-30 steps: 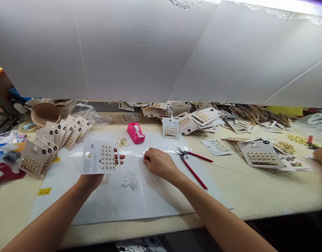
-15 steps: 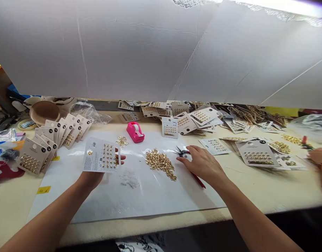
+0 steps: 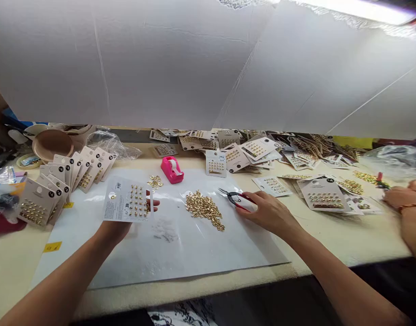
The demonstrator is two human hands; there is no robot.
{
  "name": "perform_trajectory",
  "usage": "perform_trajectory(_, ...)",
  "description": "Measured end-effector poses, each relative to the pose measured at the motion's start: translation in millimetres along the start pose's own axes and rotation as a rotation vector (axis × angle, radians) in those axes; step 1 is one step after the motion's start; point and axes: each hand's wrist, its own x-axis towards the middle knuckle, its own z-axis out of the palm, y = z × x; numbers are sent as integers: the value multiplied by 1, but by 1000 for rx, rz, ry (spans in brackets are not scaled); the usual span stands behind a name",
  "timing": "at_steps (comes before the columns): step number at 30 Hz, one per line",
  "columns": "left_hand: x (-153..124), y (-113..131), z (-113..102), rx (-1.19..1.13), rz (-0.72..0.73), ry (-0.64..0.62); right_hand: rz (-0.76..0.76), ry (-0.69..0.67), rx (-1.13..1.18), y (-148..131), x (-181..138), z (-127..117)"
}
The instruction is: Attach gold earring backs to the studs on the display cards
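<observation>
My left hand holds up a white card of gold studs, thumb on its right edge. My right hand closes around the red handles of a pair of pliers, lifting them just off the white sheet. A pile of loose gold pieces lies on the sheet between my hands. A smaller cluster of gold rings sits beside a pink tape dispenser.
Fanned stacks of beige stud cards lie at the left, next to a tan bowl and a plastic bag. Many more cards are heaped at the back right. Another person's hand works at the far right.
My right hand left the gold pile, uncovering it, moved right and took hold of the pliers. My left hand kept the card nearly still.
</observation>
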Motion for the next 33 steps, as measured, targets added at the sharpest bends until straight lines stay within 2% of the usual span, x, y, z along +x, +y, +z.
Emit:
perform_trajectory(2,0,1,0,8,2,4,-38,89,34,-11,-6,-4)
perform_trajectory(4,-1,1,0,5,6,7,-150,126,82,-27,-13,-9)
perform_trajectory(8,0,1,1,3,-15,13,-458,-8,110,-64,-20,-21)
perform_trajectory(12,0,1,1,7,-17,13,-603,-84,-4,-84,-13,-27)
perform_trajectory(18,0,-1,0,8,-36,5,-624,-90,-98,-90,-1,-26)
perform_trajectory(33,1,-3,-1,33,-30,-12,-580,-187,-99,-97,2,-24)
